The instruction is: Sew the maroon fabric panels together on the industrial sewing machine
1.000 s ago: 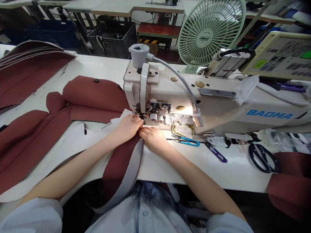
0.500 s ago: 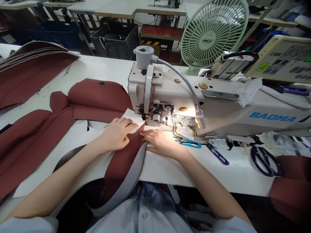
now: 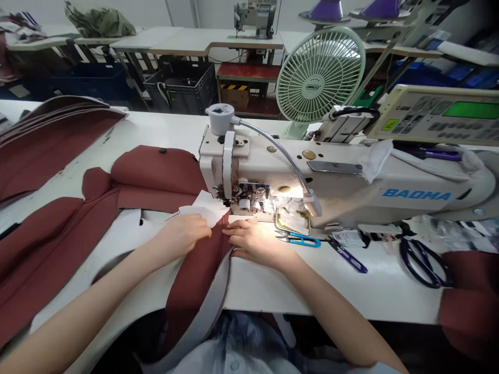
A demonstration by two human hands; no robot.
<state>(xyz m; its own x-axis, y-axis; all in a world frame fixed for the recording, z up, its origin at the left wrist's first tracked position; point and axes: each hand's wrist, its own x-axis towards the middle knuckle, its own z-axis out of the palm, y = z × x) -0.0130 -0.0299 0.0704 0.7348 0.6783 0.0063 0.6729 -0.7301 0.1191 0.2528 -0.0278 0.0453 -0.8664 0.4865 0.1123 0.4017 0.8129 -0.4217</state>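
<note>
The red fabric (image 3: pixel 197 278) is lying partly on the counter (image 3: pixel 268 288), reaching the sewing machine (image 3: pixel 339 189). The right hand (image 3: pixel 255 241) is resting on its edge, fingers extended; the left hand (image 3: pixel 187 234) is hovering or resting nearby, fingers curled, grip indeterminable.

Blue capitals reading "BAOMA" (image 3: pixel 416 195) stand on the pale arm of the sewing machine (image 3: pixel 343 182), to the right of the right hand (image 3: pixel 253 239) and beyond it. Farther off on that side, the control panel (image 3: pixel 421 111) shows a "C-" (whatever follows is too blurred to read). Beyond the right hand, the fan's hub badge (image 3: pixel 313 87) bears illegible lettering. Nearer that hand, on its right, a white label (image 3: pixel 348 238) carries print too small to read. Well beyond it, yellow-and-black warning stripes (image 3: pixel 236 87) mark a brown box (image 3: pixel 235 98).
</note>
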